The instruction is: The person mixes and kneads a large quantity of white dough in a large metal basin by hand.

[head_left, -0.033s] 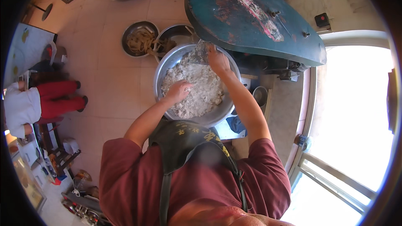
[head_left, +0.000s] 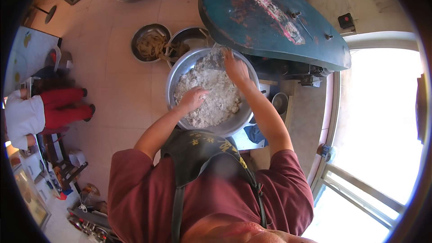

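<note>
Just in front of me is a wide metal bowl [head_left: 171, 78] heaped with crumbly, floury dough [head_left: 208, 101]. My left hand [head_left: 194, 98] rests on the dough at the bowl's left side, its fingertips touching the flour and slightly apart. Over by the far right rim, my right hand [head_left: 236, 68] is closed on a flat, greyish, flour-dusted scraper [head_left: 213, 58]. The scraper's blade lies over the far part of the dough; the edge in my grip is hidden by my fingers.
A large green machine cover [head_left: 270, 15] overhangs the far right. Beyond the bowl stand a pan of pale strips [head_left: 152, 45] and another metal basin [head_left: 194, 36]. A person in red trousers [head_left: 63, 103] is at the left. A small metal pot [head_left: 280, 102] sits at the right.
</note>
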Available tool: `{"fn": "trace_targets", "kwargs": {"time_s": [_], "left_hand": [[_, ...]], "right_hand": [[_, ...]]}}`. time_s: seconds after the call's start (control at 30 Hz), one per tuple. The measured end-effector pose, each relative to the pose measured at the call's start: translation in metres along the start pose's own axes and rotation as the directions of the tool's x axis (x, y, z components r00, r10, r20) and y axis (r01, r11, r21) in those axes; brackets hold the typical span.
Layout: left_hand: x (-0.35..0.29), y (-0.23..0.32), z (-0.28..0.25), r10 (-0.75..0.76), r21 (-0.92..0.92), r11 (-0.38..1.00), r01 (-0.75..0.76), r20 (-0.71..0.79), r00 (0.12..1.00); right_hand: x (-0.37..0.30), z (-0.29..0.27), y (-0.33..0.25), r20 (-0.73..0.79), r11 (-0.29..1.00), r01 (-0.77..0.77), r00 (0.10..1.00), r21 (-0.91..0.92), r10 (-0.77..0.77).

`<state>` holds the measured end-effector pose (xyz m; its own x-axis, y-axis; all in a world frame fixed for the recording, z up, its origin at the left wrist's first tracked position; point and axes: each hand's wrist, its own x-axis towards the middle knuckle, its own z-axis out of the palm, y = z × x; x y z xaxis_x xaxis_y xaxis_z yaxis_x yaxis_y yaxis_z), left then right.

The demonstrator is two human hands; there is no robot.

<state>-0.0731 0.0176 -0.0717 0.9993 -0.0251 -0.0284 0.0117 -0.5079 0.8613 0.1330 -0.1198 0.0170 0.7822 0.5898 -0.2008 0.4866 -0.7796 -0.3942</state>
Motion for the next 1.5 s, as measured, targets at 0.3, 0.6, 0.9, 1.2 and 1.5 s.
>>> {"fn": "trace_targets", "kwargs": {"time_s": [0.3, 0.6, 0.9, 1.2, 1.5], "left_hand": [[0.009, 0.013, 0.019, -0.086, -0.053, 0.995, 0.087, 0.028, 0.996], [0.018, 0.025, 0.028, -0.049, 0.001, 0.999, 0.049, 0.013, 0.999], [0.132, 0.099, -0.032, 0.152, 0.408, 0.911, -0.058, -0.203, 0.967], [0.132, 0.073, -0.023, 0.313, 0.498, 0.846, -0.193, -0.169, 0.935], [-0.016, 0.010, -0.022, -0.042, 0.373, 0.916, 0.147, -0.276, 0.960]], "right_hand": [[0.028, 0.026, 0.011, -0.153, 0.994, 0.093, 0.983, -0.065, -0.102], [0.018, 0.008, 0.007, -0.027, 0.996, 0.017, 0.999, -0.084, -0.019], [-0.037, -0.042, 0.015, -0.027, 0.998, -0.070, 0.997, 0.004, 0.070], [-0.035, -0.033, 0.005, 0.028, 0.985, -0.054, 0.998, 0.162, 0.050], [-0.053, -0.043, -0.011, 0.072, 0.986, 0.080, 0.993, 0.143, -0.091]]}}
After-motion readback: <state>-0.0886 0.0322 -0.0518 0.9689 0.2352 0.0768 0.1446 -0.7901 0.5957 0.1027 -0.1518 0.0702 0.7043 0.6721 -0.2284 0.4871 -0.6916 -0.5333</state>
